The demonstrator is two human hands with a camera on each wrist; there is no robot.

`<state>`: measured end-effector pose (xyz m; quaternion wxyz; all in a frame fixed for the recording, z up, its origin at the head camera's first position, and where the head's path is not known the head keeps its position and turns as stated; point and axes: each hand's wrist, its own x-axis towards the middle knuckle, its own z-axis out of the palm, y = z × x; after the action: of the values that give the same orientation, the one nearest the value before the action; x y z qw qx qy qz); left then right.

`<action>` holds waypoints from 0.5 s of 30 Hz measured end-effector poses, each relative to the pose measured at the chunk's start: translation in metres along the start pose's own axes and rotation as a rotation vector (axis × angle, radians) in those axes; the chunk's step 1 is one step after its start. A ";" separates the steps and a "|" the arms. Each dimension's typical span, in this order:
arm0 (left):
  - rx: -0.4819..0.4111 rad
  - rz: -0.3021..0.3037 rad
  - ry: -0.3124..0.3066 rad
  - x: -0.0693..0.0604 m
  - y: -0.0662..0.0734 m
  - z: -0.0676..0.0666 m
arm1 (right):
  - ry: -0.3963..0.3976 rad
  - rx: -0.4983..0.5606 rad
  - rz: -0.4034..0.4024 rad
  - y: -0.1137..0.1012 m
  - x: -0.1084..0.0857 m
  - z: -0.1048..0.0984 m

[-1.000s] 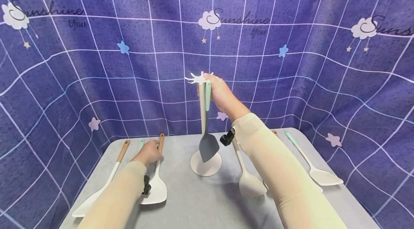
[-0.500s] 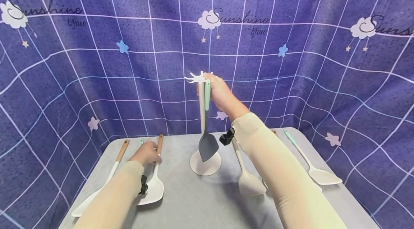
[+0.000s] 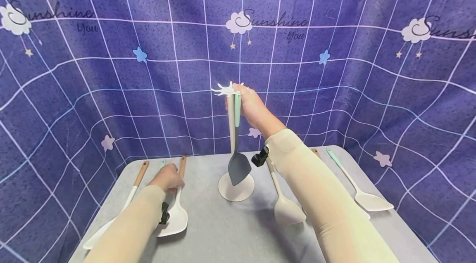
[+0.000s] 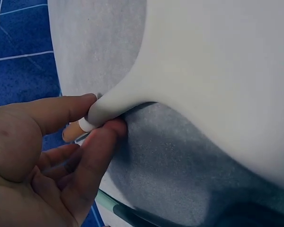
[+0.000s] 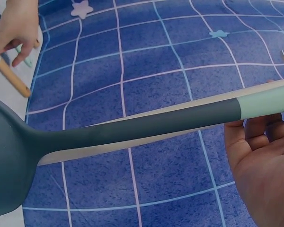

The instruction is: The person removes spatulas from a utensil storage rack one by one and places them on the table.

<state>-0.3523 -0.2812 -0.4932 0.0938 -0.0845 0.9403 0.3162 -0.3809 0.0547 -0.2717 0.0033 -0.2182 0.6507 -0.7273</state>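
In the head view, a white utensil stand with a hooked top rises from a round base. A dark grey spatula with a mint handle hangs head down at its front. My right hand grips the stand near its top, behind that handle; the right wrist view shows curled fingers behind the mint handle. At the left of the table, my left hand pinches the shaft of a white spatula with a wooden handle, thumb and fingertips around the shaft in the left wrist view.
Another white spatula with a wooden handle lies at the far left, and a mint handle shows behind my left hand. A cream ladle-like utensil and a mint-handled white spatula lie right. A purple curtain surrounds the grey table.
The white spatula has shifted slightly left with my left hand. My right hand, the stand and the dark spatula have kept their places.
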 end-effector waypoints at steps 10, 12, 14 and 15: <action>0.025 0.018 -0.004 0.006 -0.006 0.001 | -0.024 -0.007 -0.020 0.002 0.001 -0.001; 0.021 0.014 -0.009 0.007 -0.006 0.002 | -0.030 -0.009 -0.025 0.001 0.001 -0.001; 0.015 0.012 -0.011 0.008 -0.006 0.002 | -0.035 -0.010 -0.027 0.001 0.000 -0.002; 0.012 0.012 -0.010 0.008 -0.005 0.001 | -0.038 -0.012 -0.029 0.000 0.000 -0.002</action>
<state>-0.3588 -0.2854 -0.4993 0.0972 -0.0766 0.9421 0.3117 -0.3816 0.0562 -0.2721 0.0036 -0.2413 0.6517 -0.7191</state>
